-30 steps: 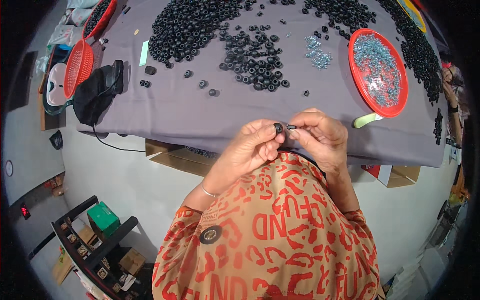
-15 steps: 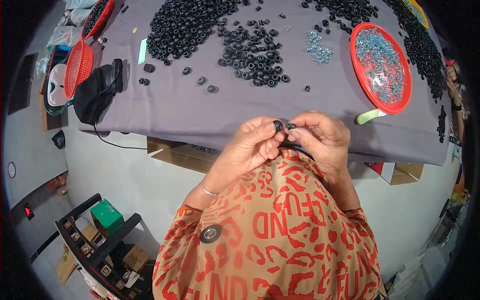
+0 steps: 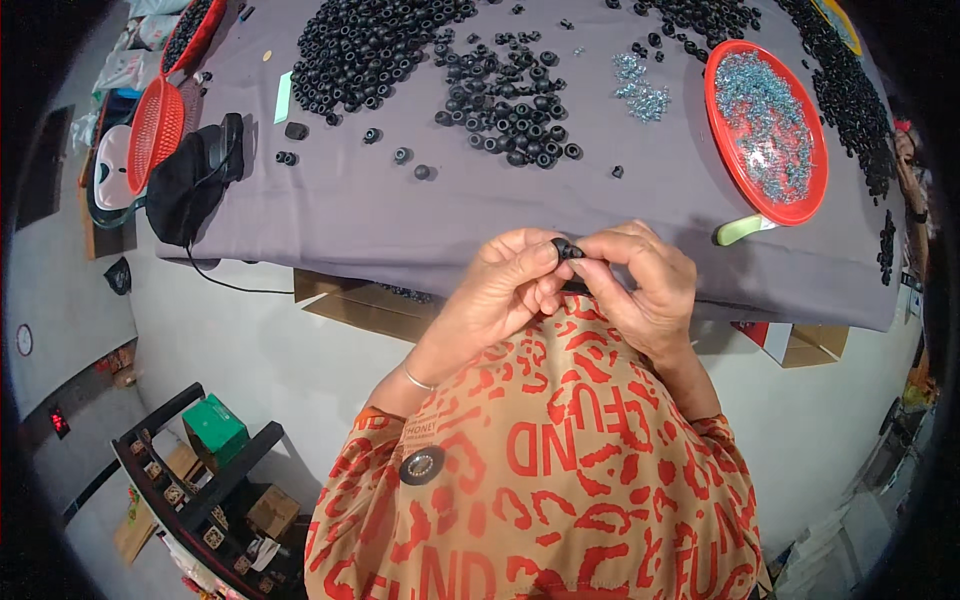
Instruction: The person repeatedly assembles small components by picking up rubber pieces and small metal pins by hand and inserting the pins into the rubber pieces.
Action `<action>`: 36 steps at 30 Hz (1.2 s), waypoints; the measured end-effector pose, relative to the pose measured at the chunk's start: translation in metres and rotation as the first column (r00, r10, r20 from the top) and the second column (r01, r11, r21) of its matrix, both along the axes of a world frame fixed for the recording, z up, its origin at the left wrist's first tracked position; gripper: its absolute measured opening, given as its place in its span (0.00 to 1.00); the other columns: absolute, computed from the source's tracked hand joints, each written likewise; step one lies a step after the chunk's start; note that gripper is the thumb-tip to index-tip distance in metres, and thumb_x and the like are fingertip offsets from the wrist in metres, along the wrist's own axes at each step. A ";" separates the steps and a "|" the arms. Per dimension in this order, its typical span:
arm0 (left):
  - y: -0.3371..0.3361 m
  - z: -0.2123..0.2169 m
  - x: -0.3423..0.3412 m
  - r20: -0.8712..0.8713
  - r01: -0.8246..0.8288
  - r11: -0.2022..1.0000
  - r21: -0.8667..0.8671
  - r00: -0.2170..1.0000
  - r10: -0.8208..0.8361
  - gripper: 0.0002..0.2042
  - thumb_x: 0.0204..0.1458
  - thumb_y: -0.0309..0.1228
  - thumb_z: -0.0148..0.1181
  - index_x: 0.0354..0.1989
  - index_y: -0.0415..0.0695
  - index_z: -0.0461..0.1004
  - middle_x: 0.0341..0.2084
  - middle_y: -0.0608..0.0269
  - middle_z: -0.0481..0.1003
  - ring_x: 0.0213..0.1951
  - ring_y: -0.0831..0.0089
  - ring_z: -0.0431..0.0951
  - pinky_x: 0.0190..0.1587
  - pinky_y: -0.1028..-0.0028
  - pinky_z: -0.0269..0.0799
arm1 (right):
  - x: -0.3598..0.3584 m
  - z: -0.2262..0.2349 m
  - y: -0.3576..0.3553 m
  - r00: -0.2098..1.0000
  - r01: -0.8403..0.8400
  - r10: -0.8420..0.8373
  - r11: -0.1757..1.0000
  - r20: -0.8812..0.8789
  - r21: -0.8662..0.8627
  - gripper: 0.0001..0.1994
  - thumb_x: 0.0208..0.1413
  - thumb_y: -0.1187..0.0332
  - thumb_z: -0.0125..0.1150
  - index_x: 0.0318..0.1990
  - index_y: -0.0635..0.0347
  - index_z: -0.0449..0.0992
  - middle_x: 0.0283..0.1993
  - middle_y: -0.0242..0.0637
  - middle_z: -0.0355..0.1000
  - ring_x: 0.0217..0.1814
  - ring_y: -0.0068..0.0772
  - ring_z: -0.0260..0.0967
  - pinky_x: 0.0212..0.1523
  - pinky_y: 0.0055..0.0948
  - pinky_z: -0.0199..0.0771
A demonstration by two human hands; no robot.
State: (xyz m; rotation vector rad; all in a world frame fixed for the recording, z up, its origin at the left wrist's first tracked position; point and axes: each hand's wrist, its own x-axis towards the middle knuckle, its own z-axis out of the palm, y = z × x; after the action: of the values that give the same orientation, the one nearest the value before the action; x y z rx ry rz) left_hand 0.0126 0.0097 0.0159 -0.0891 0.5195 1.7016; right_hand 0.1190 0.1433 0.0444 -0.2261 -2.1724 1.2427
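My left hand [image 3: 512, 278] pinches a small round black plastic cap [image 3: 561, 246] between thumb and fingertips, in front of my body at the table's near edge. Against it, my right hand [image 3: 648, 278] presses a smaller black plastic piece [image 3: 576, 253] with thumb and forefinger. The two parts touch; fingertips partly hide where they meet, so I cannot tell how far one sits in the other. Beyond my hands, similar hollow black caps lie in a big heap [image 3: 360, 60] and a looser group [image 3: 505, 110]. Small black pieces [image 3: 850, 110] form a long band at the far right.
A red plate [image 3: 822, 190] of small shiny metal parts stands at right, beside a green handle [image 3: 740, 231]. More metal parts [image 3: 640, 88] lie loose. At left are a black cloth item [image 3: 185, 190] with a cord and a red basket [image 3: 155, 130]. Cardboard boxes [image 3: 360, 310] sit below the table.
My right hand has shifted slightly left and brought its small black piece against the cap in my left hand. Before, a narrow gap lay between them.
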 end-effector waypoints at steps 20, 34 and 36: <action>-0.010 0.000 -0.010 -0.157 0.029 0.999 -0.038 0.987 -0.034 0.07 0.51 0.28 0.58 0.32 0.35 0.73 0.22 0.59 0.74 0.19 0.78 0.73 0.23 0.81 0.74 | -0.008 0.001 -0.005 0.995 -0.090 0.093 0.994 -0.047 0.066 0.10 0.37 0.85 0.63 0.30 0.65 0.73 0.24 0.37 0.72 0.23 0.29 0.68 0.25 0.25 0.65; -0.011 0.006 -0.012 -0.159 0.081 0.993 -0.084 0.983 -0.093 0.08 0.52 0.28 0.57 0.32 0.34 0.72 0.23 0.56 0.75 0.19 0.77 0.74 0.23 0.81 0.74 | -0.010 0.003 0.006 0.982 -0.187 0.187 0.982 0.040 0.015 0.10 0.36 0.83 0.64 0.29 0.63 0.73 0.23 0.36 0.70 0.21 0.29 0.67 0.22 0.24 0.64; -0.012 0.010 -0.011 -0.170 0.064 0.992 -0.107 0.982 -0.082 0.08 0.53 0.29 0.56 0.32 0.34 0.72 0.24 0.56 0.75 0.19 0.77 0.73 0.23 0.81 0.74 | -0.012 0.002 0.008 0.982 -0.186 0.185 0.982 0.021 0.043 0.10 0.36 0.83 0.64 0.28 0.63 0.72 0.23 0.36 0.70 0.21 0.30 0.67 0.22 0.25 0.64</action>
State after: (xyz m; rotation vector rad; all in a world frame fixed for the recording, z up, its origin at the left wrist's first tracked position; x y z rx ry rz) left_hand 0.0011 -0.0019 0.0255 0.0062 0.7310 1.6193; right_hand 0.1074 0.1511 0.0461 -0.0146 -2.2751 1.2948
